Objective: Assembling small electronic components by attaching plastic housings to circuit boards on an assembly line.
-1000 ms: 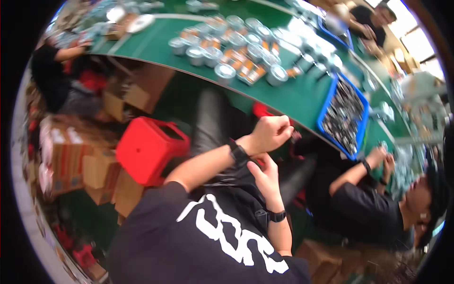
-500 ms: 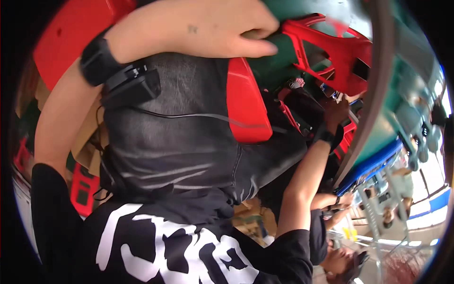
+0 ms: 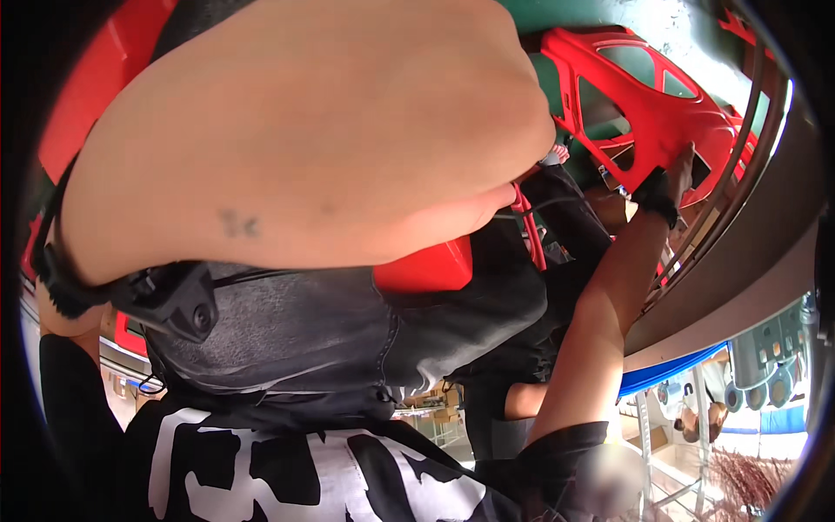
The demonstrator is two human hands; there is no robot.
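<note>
My left hand point(image 3: 452, 113) is very close to the camera and fills the upper middle of the head view. Its fingers curl in and the thumb presses along them; whatever they may hold is hidden. Off to the right, my right hand point(image 3: 683, 172) grips the edge of a red plastic shell point(image 3: 665, 130) beside a dark opening. That shell is curved, with several window-like cut-outs. Below my left hand, a smooth red plastic part point(image 3: 435, 268) rests on my lap, partly covered.
A curved grey-brown table edge or rail point(image 3: 748, 270) runs down the right side. Another red panel point(image 3: 91, 87) stands at the upper left. A small black device point(image 3: 178, 304) hangs from my left wrist. At the lower right are a blue sheet point(image 3: 670, 370) and a person point(image 3: 700, 422).
My left hand has come much closer to the camera, covering more of the red part on my lap. My right hand has moved up and right onto the red shell.
</note>
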